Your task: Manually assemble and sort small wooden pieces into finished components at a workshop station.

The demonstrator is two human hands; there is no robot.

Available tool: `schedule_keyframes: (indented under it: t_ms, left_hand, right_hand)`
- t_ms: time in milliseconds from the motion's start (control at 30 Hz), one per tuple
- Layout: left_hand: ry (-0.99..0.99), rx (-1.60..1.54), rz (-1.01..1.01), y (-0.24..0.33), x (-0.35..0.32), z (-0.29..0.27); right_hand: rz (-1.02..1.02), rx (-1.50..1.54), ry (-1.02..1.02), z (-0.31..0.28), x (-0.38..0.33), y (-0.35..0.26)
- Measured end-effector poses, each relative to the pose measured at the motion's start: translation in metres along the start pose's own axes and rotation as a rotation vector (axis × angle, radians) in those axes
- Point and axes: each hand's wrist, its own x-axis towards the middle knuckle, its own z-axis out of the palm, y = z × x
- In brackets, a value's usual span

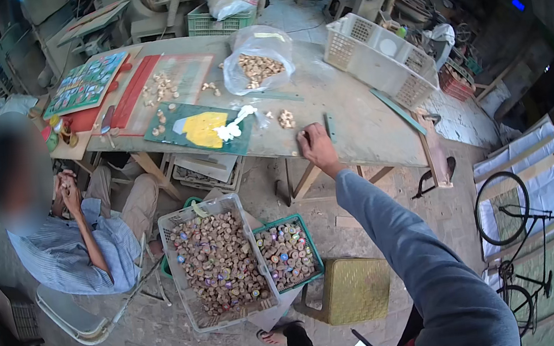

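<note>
On the left, a seated co-worker (42, 251) is bringing both hands together, while a grey crate (236, 317) full of small round pieces is standing on the floor beside a smaller green crate (303, 281). On the bench (373, 129), a yellow-patched board (204, 128) and a clear bag (236, 73) are lying left of a small wooden heap (286, 119), with the right hand (316, 145) resting half-curled just beside it, its grip impossible to tell, and the left hand not showing. Farther right, a dark stick (327, 124) is lying near its fingers and a white basket (381, 58) is standing.
</note>
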Motion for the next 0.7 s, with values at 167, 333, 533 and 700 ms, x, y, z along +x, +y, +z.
schedule_keyframes:
  t_ms: [167, 333, 533, 700]
  left_hand:
    - [-0.171, 0.197, 0.289, 0.007, 0.001, -0.021]
    - [-0.194, 0.417, 0.419, 0.034, -0.018, -0.010]
    - [-0.030, 0.325, 0.188, 0.017, -0.199, 0.155]
    - [-0.327, 0.258, 0.608, -0.045, -0.352, 0.323]
  right_hand:
    - [0.008, 0.134, 0.071, -0.025, -0.006, -0.005]
    - [0.057, 0.465, -0.124, -0.140, -0.095, -0.044]
    - [0.383, 0.720, -0.429, -0.319, -0.420, 0.044]
    - [0.971, 0.238, -0.188, -0.544, -0.781, 0.183]
